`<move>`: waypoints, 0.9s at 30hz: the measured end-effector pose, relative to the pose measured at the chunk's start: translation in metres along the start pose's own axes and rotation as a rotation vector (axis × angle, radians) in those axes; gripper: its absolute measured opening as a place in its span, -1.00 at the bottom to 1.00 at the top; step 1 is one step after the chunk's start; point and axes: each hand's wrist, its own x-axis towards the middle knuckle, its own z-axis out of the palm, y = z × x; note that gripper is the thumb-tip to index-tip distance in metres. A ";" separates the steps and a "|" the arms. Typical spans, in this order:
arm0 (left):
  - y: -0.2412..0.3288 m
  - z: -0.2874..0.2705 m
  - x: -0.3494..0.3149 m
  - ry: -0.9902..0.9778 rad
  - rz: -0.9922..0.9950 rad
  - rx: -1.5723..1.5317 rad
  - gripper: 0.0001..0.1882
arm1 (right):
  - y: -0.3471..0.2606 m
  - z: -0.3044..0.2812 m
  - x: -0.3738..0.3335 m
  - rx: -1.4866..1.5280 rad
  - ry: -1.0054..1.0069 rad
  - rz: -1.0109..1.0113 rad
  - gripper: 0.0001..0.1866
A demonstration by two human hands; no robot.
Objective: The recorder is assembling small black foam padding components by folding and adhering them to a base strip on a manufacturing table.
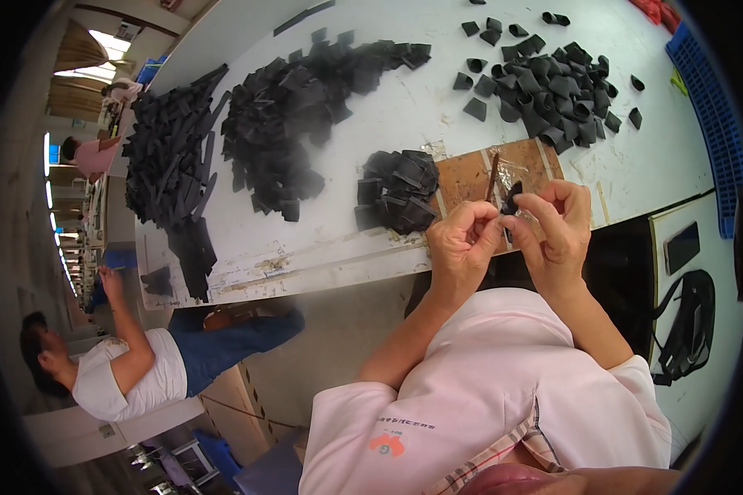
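Both my hands are raised together over the near edge of the white table point(371, 124). My left hand point(462, 243) and my right hand point(557, 223) pinch one small black fabric piece point(512, 198) between their fingertips. Just beyond them a thin brown stick point(493, 175) lies on a brown board point(470, 177). A small stack of black pieces point(398, 190) sits to the left of the board.
Large heaps of black pieces point(297, 107) and black strips point(169, 157) cover the table's left. Folded black pieces point(553, 87) are scattered at the far right. A blue crate point(714, 115) stands at the right edge. Another person point(132, 363) sits at the lower left.
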 end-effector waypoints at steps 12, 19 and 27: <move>-0.002 0.009 0.001 0.108 0.290 0.375 -0.91 | 0.002 0.009 0.001 0.296 -0.195 0.149 -0.98; -0.003 0.004 0.006 0.006 0.189 0.246 -0.96 | 0.009 0.007 0.005 0.367 -0.330 0.185 -0.98; 0.004 -0.005 0.005 -0.135 -0.082 0.010 -0.95 | 0.009 0.008 0.000 0.172 -0.400 0.066 -0.93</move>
